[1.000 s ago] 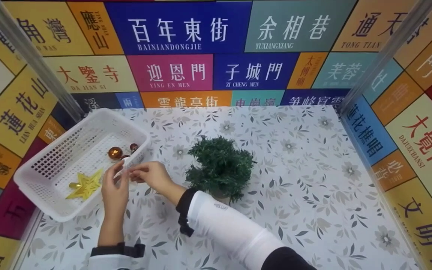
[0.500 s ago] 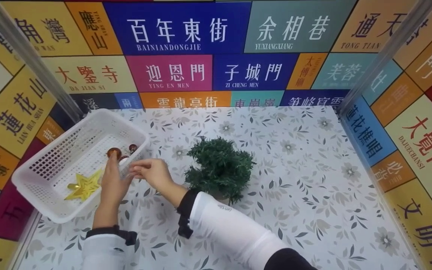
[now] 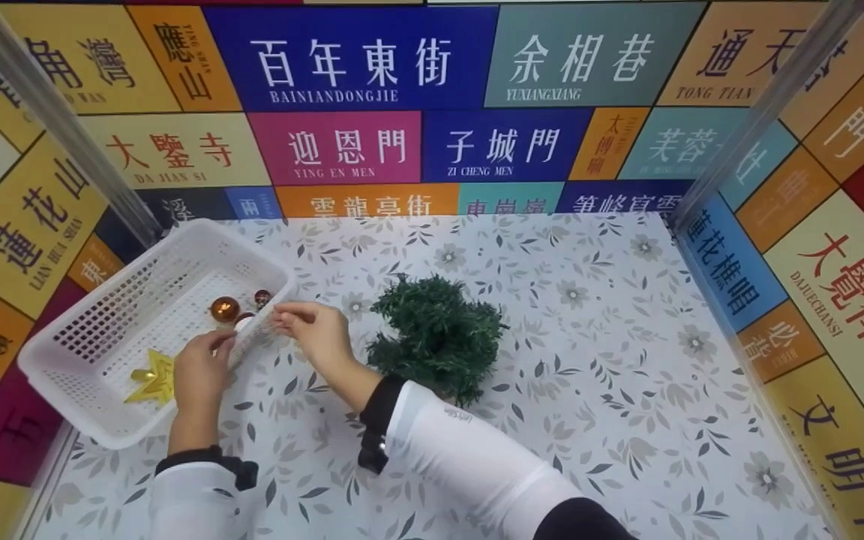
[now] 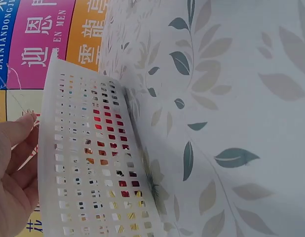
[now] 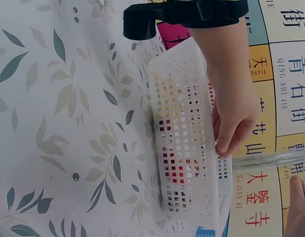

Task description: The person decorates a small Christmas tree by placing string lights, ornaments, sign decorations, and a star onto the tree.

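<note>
My left hand (image 3: 203,367) is over the near long rim of a white plastic basket (image 3: 124,433), thumb and fingers curled together. In the left wrist view a fine pale thread (image 4: 13,79) runs up from the pinching fingertips of this hand. My right hand (image 3: 319,334) pinches thumb to forefinger at the basket's right corner; thin strands (image 5: 302,177) show by its fingertips in the right wrist view. In the basket lie a gold star (image 3: 153,379), an orange-brown shiny ball (image 3: 224,309), a small dark red ball (image 3: 262,298) and a red-and-white ball (image 3: 244,321) partly hidden by the rim.
A small green artificial Christmas tree (image 3: 436,334) stands right of the hands, near the right forearm. The table (image 3: 589,360) has a leaf-patterned white cover. Sign-printed walls (image 3: 334,146) and clear corner posts (image 3: 769,112) enclose the back and sides.
My left hand has reached a little into the basket, then drawn back down and left, its fingers now curled. The right hand has moved slightly up and right, still pinching.
</note>
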The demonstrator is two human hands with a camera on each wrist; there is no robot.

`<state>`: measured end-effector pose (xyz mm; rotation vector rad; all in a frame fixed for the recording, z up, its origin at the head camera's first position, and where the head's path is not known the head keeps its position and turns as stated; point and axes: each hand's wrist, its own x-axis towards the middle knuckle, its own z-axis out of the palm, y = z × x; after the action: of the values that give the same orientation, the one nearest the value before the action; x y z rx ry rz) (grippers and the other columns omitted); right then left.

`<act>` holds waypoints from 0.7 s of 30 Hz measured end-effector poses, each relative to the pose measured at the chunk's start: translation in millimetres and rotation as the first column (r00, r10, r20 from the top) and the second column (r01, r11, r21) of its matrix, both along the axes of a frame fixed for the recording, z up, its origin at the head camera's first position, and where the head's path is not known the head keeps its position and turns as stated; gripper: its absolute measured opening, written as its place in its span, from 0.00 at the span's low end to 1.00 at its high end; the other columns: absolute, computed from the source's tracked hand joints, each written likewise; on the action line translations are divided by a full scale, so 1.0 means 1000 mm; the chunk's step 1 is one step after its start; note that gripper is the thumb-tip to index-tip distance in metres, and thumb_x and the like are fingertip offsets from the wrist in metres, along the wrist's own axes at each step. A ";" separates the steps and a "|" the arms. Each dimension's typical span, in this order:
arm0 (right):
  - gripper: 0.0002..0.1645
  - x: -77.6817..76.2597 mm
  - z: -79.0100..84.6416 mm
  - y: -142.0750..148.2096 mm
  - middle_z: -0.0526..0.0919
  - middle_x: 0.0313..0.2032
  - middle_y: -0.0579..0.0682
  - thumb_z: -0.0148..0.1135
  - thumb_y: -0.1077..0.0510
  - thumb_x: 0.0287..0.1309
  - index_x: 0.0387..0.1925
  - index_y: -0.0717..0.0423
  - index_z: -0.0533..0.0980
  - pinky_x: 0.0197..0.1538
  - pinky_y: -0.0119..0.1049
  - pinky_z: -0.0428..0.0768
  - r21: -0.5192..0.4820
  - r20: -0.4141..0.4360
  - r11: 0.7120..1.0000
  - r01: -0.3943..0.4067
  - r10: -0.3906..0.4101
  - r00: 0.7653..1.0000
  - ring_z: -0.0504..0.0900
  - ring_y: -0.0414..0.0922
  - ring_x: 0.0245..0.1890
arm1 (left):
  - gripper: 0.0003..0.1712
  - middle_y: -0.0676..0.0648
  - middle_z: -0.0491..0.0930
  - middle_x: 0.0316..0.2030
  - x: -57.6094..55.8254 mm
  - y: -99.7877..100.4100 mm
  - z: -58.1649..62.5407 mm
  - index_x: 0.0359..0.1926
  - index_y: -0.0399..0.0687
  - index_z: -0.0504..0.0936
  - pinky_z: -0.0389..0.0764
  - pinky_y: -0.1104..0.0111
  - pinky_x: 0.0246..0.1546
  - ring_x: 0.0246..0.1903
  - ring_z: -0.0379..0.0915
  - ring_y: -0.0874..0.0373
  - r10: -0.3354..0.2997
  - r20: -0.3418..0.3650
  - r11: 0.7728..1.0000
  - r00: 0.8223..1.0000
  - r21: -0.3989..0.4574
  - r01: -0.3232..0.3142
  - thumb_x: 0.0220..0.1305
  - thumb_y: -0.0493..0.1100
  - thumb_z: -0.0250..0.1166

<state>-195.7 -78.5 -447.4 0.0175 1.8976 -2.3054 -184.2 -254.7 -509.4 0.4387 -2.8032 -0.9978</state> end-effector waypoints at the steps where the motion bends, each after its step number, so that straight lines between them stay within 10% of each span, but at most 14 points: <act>1: 0.10 -0.001 -0.001 0.001 0.87 0.38 0.63 0.59 0.71 0.59 0.42 0.70 0.82 0.42 0.30 0.84 0.018 -0.001 1.000 0.014 -0.014 1.000 0.88 0.52 0.40 | 0.15 0.34 0.78 0.51 0.001 -0.001 0.000 0.54 0.40 0.80 0.72 0.49 0.57 0.54 0.73 0.38 0.005 -0.003 1.000 1.000 -0.007 -0.005 0.70 0.39 0.57; 7: 0.09 -0.006 -0.011 0.007 0.88 0.37 0.51 0.65 0.66 0.56 0.40 0.58 0.85 0.39 0.24 0.82 0.249 -0.048 0.967 0.054 -0.044 0.998 0.87 0.41 0.36 | 0.14 0.36 0.78 0.49 0.004 -0.004 0.003 0.52 0.39 0.81 0.75 0.52 0.54 0.51 0.74 0.41 0.062 -0.012 0.998 0.998 0.016 -0.062 0.70 0.40 0.58; 12: 0.15 -0.007 -0.016 0.008 0.88 0.41 0.49 0.67 0.68 0.53 0.44 0.55 0.84 0.42 0.24 0.81 0.319 -0.054 0.948 -0.001 0.019 0.998 0.86 0.39 0.40 | 0.12 0.38 0.79 0.47 0.004 0.006 0.017 0.48 0.40 0.83 0.76 0.54 0.52 0.49 0.76 0.43 0.133 -0.155 0.991 0.979 0.030 -0.129 0.70 0.41 0.59; 21: 0.24 -0.008 -0.023 0.003 0.85 0.48 0.52 0.68 0.68 0.53 0.54 0.55 0.79 0.46 0.27 0.82 0.301 0.022 0.944 -0.135 0.135 0.991 0.85 0.44 0.47 | 0.08 0.35 0.81 0.38 0.002 0.043 0.046 0.40 0.35 0.85 0.80 0.54 0.44 0.38 0.80 0.42 0.004 -0.390 1.000 0.921 0.018 0.003 0.63 0.36 0.65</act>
<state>-203.5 -75.2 -469.9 -0.0742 2.1586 -1.9103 -182.7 -211.2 -463.4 0.2110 -2.4369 -0.9854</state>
